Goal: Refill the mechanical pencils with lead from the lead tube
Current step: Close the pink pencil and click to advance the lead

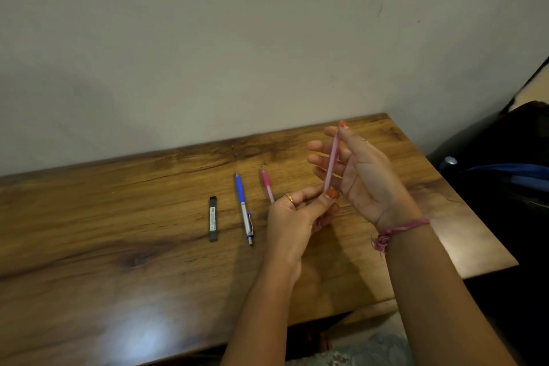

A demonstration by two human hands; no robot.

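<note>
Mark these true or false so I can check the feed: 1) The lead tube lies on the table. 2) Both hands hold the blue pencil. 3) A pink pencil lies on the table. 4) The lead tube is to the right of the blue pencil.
1) True: the lead tube lies untouched on the table.
2) False: the blue pencil lies on the table; the left hand and right hand hold a pale pink pencil.
3) True: a pink pencil lies beside the blue one.
4) False: it lies to the left.
</note>
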